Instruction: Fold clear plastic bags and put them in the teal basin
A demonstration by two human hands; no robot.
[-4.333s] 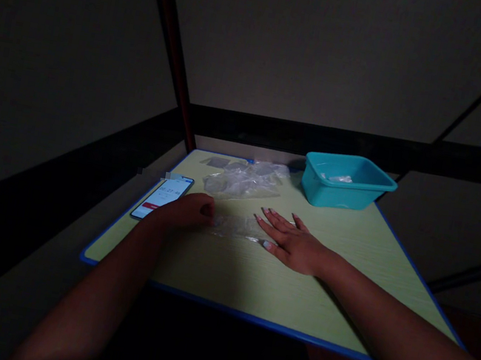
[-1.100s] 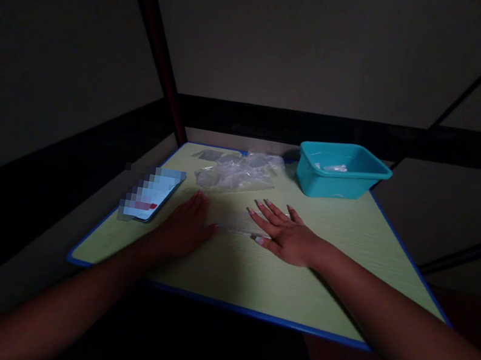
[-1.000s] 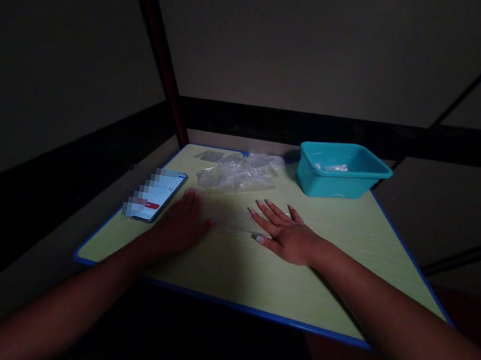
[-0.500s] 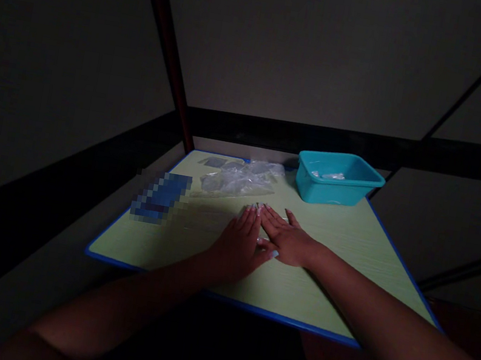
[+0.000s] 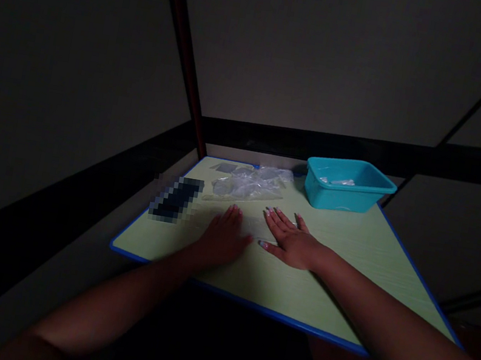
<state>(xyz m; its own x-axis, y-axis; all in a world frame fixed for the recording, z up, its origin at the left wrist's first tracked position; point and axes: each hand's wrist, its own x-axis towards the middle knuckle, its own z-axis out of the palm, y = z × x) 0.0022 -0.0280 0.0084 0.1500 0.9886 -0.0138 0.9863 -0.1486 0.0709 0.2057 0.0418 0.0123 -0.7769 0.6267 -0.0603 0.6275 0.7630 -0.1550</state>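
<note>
As we look down on the bench [image 5: 349, 247], we have a clear plastic sheet [image 5: 256, 228] lying flat right between our two hands, its long axis apparently running sideways from one to the other. Neither hand is plainly nearer: our left hand [image 5: 222, 239] sits at one side of the visible stretch and our right hand [image 5: 291, 245] at the other, with the fingertips of both pointing away from us. On the right, the fingers are fanned well apart, thumb out toward its neighbour, laid palm down; they look to be touching that end of the plastic, with nothing gripped. Over on the left, the palm is down too, fingers straight and closer together, thumb stretched toward the right hand, a little blurred; it seems to be resting on the plastic, but we can't tell how hard it presses or where the far end lies. Just beyond the left fingertips, we've got a crumpled heap of clear plastic [image 5: 252, 186]; past the right hand stands a turquoise basin [image 5: 341, 200] with whitish packets [image 5: 338, 181] inside; and out left of the left hand, a dark oblong [image 5: 176, 199], too blocky to read.
</note>
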